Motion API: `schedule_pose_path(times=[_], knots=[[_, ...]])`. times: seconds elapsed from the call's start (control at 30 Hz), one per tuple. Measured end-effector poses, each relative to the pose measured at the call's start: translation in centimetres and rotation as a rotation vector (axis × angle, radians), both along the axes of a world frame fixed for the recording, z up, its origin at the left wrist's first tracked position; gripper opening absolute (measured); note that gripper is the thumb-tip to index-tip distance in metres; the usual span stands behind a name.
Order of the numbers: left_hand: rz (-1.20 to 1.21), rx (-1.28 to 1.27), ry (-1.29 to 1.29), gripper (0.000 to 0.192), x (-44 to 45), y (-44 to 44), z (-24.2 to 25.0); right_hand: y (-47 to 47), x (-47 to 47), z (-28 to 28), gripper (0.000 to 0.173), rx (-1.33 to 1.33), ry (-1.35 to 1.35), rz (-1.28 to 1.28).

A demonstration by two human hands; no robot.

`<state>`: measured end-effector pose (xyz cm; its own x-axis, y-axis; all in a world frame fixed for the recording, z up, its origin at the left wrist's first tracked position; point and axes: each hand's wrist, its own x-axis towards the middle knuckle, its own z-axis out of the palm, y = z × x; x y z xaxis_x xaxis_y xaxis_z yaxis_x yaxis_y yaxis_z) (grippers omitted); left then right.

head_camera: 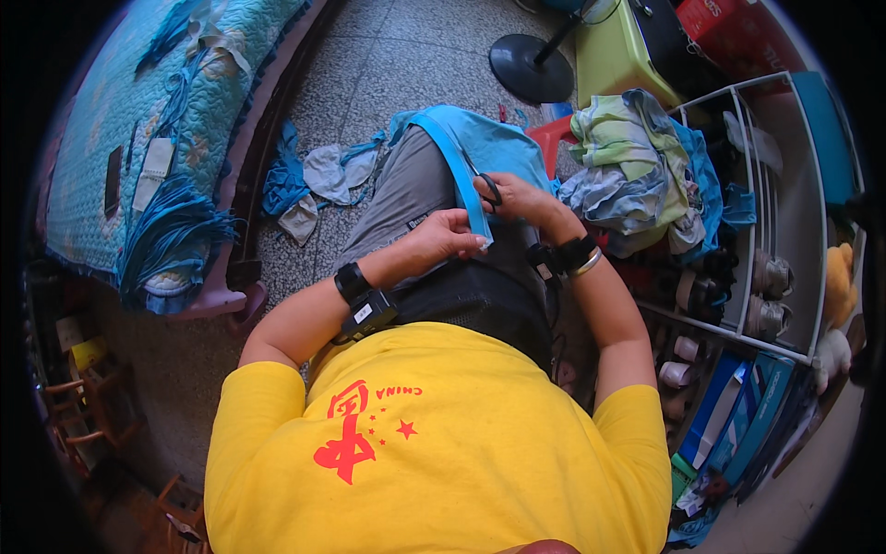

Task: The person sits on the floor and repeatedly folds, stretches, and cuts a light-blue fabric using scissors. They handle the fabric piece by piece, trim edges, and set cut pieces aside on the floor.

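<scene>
A blue cloth (502,142) lies over my lap, and a long folded strip (453,156) along its edge runs down to my hands. My left hand (453,237) pinches the lower end of that strip between thumb and fingers. Just right of it, my right hand (509,196) holds scissors (492,192) by their dark handles. The blades point up and to the left, alongside the strip, and are partly hidden by cloth and fingers; whether they are apart cannot be told.
Left is a bed with a quilt (90,201), a bundle of blue cloth strips (173,228) and a phone (113,180). Cloth scraps (329,173) lie on the floor. Right, piled fabric (623,166) stands beside a white-framed rack (744,277) with shoes. A black round base (529,69) is ahead.
</scene>
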<state>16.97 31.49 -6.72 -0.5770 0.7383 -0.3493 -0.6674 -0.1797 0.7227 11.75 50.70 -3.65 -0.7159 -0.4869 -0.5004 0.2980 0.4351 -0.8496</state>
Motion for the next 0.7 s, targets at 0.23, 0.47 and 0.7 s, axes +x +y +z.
schedule_pose_path(times=[0.23, 0.47, 0.7], knots=[[-0.025, -0.055, 0.044, 0.017, 0.0, -0.1, 0.0, -0.6, -1.5, 0.0, 0.045, 0.044, -0.051, -0.029], [-0.102, -0.054, 0.003, 0.014, 0.0, -0.8, -0.2, -0.6, -1.7, -1.2, 0.042, 0.004, -0.037, -0.086], [-0.226, -0.07, 0.161, 0.013, -0.5, -0.6, 0.4, -0.4, -2.7, -1.3, 0.039, -0.01, -0.068, -0.019]])
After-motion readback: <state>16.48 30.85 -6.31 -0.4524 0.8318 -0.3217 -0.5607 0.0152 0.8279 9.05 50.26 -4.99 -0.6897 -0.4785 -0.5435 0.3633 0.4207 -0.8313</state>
